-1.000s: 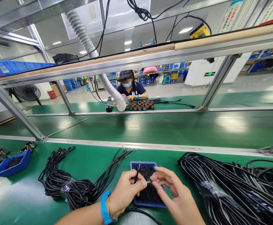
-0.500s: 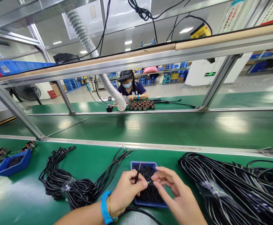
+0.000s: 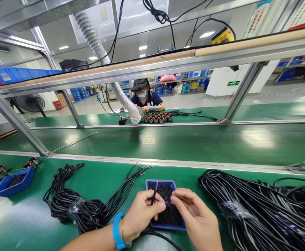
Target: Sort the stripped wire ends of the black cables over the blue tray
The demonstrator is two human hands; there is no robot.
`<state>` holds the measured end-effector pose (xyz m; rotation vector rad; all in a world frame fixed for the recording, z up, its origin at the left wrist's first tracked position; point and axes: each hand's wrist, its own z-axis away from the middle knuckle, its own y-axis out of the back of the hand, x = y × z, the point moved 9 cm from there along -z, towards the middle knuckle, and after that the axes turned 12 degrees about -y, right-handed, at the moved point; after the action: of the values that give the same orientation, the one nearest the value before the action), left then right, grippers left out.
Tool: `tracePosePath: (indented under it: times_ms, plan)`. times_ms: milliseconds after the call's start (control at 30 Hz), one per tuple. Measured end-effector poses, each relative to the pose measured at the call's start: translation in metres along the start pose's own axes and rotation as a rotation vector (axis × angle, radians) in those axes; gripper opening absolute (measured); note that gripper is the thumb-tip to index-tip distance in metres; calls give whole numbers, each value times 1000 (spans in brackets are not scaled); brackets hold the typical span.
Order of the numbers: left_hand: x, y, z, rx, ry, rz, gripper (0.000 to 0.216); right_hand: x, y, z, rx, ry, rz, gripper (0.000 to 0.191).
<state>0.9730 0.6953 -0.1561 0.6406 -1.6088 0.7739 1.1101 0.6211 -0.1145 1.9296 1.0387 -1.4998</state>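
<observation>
Cable (image 3: 153, 198): located at bottom centre of the frame, end pointing upward, held in the left hand (image 3: 147, 209) between thumb and fingers. A thin wire (image 3: 167, 203) spans from the left fingertips towards the right hand (image 3: 195, 212). Right thumb and forefinger are drawn narrowly together at the wire's tip; whether they grip it cannot be told.

Directly below both hands: blue tray (image 3: 160, 181), filled with short black pieces (image 3: 168, 219). Left of it lies a tied bundle (image 3: 86, 209) with coloured wire ends; at lower right, a larger bundle (image 3: 246, 205). Far lower left: second tray (image 3: 25, 183), tilted, near copper-wound parts (image 3: 32, 163).

Upper centre, across the bench: a masked co-worker (image 3: 156, 99), seated behind copper coils (image 3: 159, 118), beside a silver duct (image 3: 123, 99).
</observation>
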Motion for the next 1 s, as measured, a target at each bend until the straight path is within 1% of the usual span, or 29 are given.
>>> tracePosePath:
  times_ms: [100, 233, 367, 467, 567, 633, 733, 833, 900, 933, 967, 1000]
  plan:
    - [1, 0, 0, 4, 4, 5, 48, -5, -1, 1, 6, 28, 2, 17]
    - [1, 1, 0, 3, 5, 0, 48, -6, -4, 2, -12, 34, 22, 19]
    - [0, 1, -1, 0, 4, -4, 46, -3, -11, 4, -72, 41, 59, 17]
    - [1, 1, 0, 10, -3, 13, 42, 4, -14, 2, -132, -10, 94, 19]
    - [2, 2, 1, 25, 6, 57, 33, 14, -18, 0, -226, -100, 136, 30]
    - [1, 2, 2, 29, 16, 68, 28, 21, -24, 0, -312, -165, 159, 31]
    - [3, 2, 3, 34, -27, 69, 32, 33, -33, 3, -399, -266, 140, 29]
    - [5, 0, 2, 31, -67, 85, 39, 40, -38, 6, -445, -328, 99, 29]
    - [7, 1, 2, 41, -78, 94, 40, 37, -36, 5, -464, -325, 123, 29]
    - [9, 2, 2, 54, -89, 99, 38, 31, -34, 5, -493, -299, 154, 30]
    - [13, 4, 1, 74, -104, 113, 36, 23, -34, 6, -567, -257, 192, 32]
    - [15, 6, 0, 96, -117, 138, 34, 15, -36, 9, -677, -207, 226, 35]
